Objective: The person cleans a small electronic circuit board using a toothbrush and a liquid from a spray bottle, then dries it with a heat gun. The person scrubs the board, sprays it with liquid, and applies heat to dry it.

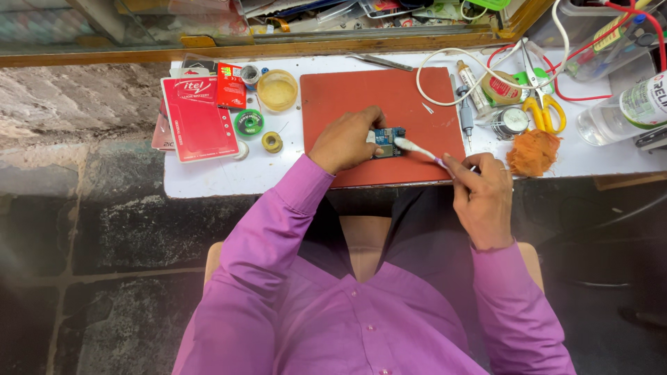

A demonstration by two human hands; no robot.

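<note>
Left hand (345,141) pins circuit board (388,142); right hand (484,194) brushes its edge.

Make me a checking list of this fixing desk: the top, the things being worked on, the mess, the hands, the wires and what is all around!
Surface: white table with a red mat in the middle.
Job's things: small blue circuit board on the mat; a brush with its white head on the board.
Clutter: solder spools, round yellow tub, red packets, yellow-handled scissors, orange cloth, clear bottle.
Hands: left hand presses on the board; right hand grips the brush in its fingers.
Cables: white cable looped by the mat; red wire at the right.
Surroundings: dark stone floor, crowded shelf behind.
</note>
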